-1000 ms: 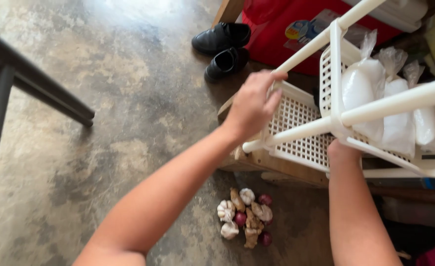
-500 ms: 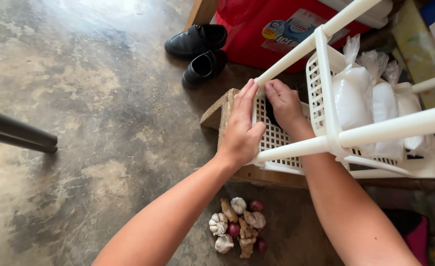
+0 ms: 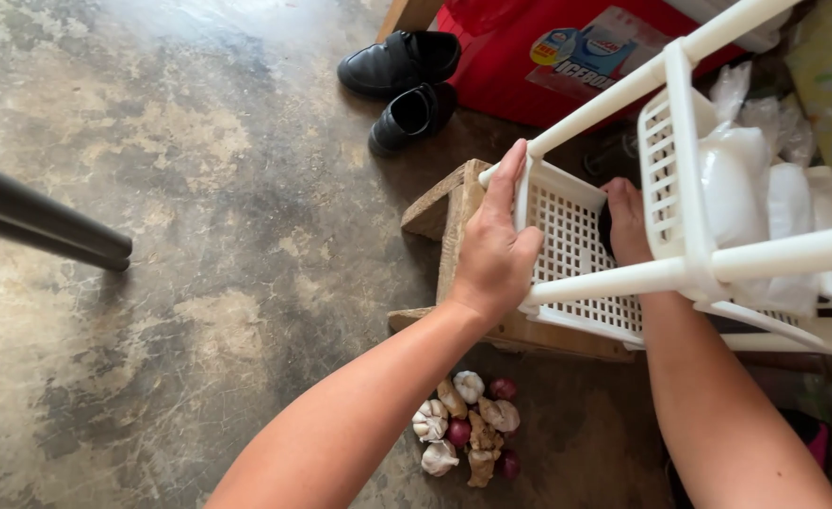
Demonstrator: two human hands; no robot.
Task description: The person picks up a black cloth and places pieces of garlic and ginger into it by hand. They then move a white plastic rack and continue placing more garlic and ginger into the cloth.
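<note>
A white plastic tiered rack (image 3: pixel 680 273) stands on a wooden pallet (image 3: pixel 454 207). My left hand (image 3: pixel 496 250) grips the near rim of its lower perforated basket (image 3: pixel 576 245). My right hand (image 3: pixel 628 221) reaches into that basket from behind a white rail, its fingers partly hidden. The upper basket holds several clear bags of white stuff (image 3: pixel 746 188). On the floor below my arms lies a small heap of garlic bulbs, ginger and red onions (image 3: pixel 468 424).
A pair of black shoes (image 3: pixel 402 80) sits on the concrete floor beside a red cooler box (image 3: pixel 567 52). A dark metal bar (image 3: pixel 44 226) juts in from the left. Something pink shows at the bottom right (image 3: pixel 812 438).
My left hand slid from the rack's post to the lower basket's rim. My right hand moved deeper into the lower basket. The view shifted right and closer.
</note>
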